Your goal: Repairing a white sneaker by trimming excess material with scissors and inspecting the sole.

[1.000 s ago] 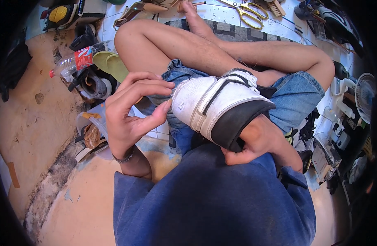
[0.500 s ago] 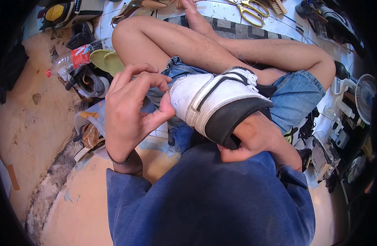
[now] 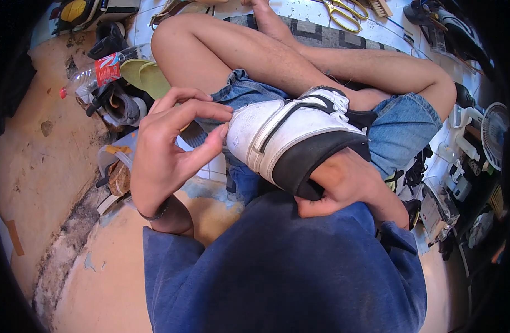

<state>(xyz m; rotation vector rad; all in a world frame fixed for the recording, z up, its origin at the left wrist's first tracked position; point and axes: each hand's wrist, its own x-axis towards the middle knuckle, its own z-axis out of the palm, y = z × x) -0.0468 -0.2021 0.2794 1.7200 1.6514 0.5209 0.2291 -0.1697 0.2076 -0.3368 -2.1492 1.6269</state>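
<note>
A white sneaker [image 3: 299,132] with a black collar lining lies sideways across my lap, its laces on the far side. My right hand [image 3: 341,180] reaches into its opening, thumb outside along the black edge; the other fingers are hidden inside. At the sneaker's left end, my left hand [image 3: 174,141] is closed in a pinch, index finger and thumb tips close together by the white edge. Whatever lies between those tips, if anything, is too small to make out. The remaining fingers of that hand are curled loosely above.
To the left lie a plastic bottle [image 3: 94,76] with a red label, a grey shoe [image 3: 124,108], a green slipper [image 3: 146,77] and a clear bag [image 3: 107,158]. Yellow-handled scissors [image 3: 343,15] and a brush [image 3: 380,8] lie far ahead. A fan [image 3: 493,136] stands at right.
My left hand has shifted a little to the left, with its index finger stretched straighter. The sneaker and my right hand have barely moved.
</note>
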